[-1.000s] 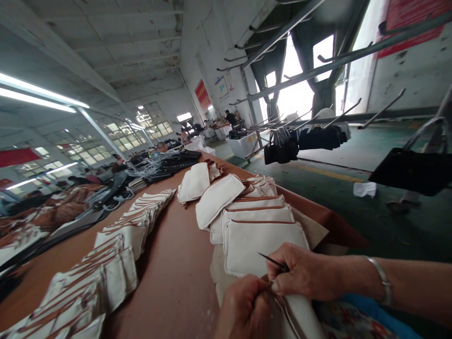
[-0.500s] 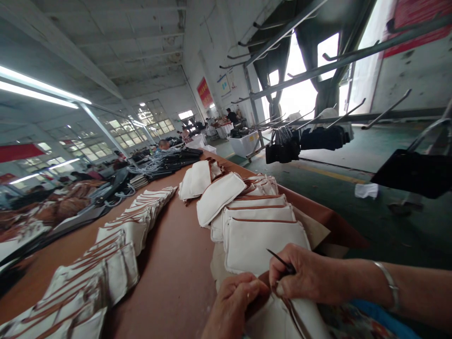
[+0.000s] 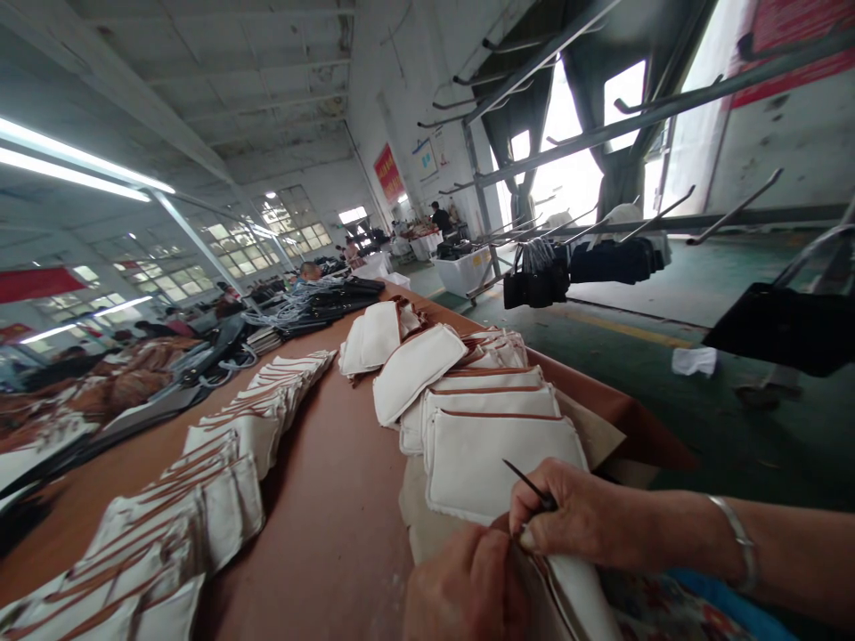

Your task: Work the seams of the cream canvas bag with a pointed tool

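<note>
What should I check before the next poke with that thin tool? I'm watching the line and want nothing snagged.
1. Thin dark tool pinched in right hand: ok.
2. Left hand gripping the white pouch: ok.
3. Tool tip clear of the pouch stack: cannot tell.
4. Tool end at the pouch edge: hidden by fingers, cannot tell.
5. Brown table beside hands free: ok.

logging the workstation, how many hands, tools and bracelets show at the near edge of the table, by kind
Bare hands: 2, left hand and right hand, both on the cream fabric pouch with brown trim
Thin dark pointed tool: 1, gripped in the right hand
Silver metal bracelet: 1, on the right wrist
Total: 4
</note>
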`<state>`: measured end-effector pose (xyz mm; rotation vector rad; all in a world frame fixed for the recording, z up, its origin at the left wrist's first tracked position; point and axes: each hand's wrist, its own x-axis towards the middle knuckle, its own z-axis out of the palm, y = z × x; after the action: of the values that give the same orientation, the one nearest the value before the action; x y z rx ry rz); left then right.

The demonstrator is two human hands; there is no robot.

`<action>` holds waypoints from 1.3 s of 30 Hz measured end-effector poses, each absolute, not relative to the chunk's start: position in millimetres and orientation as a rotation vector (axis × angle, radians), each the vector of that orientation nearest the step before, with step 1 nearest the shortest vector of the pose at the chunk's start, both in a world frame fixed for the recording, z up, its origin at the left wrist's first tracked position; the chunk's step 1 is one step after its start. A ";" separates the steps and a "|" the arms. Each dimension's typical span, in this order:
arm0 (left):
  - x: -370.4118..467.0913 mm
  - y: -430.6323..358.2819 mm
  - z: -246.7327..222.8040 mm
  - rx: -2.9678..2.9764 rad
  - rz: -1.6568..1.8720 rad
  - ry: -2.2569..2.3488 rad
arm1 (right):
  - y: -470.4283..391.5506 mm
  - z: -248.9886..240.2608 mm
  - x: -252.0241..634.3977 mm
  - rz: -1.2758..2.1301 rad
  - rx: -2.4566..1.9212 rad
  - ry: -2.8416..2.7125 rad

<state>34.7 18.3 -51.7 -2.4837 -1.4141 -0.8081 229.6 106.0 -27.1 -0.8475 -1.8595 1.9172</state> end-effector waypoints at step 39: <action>45.4 25.0 -36.0 -2.393 -2.153 -3.160 | 100.7 -43.9 257.7 0.269 0.014 -2.473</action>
<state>45.4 25.0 -36.0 -2.3930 -3.1601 -2.1530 257.7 100.7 -43.9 0.0141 -2.4731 0.2693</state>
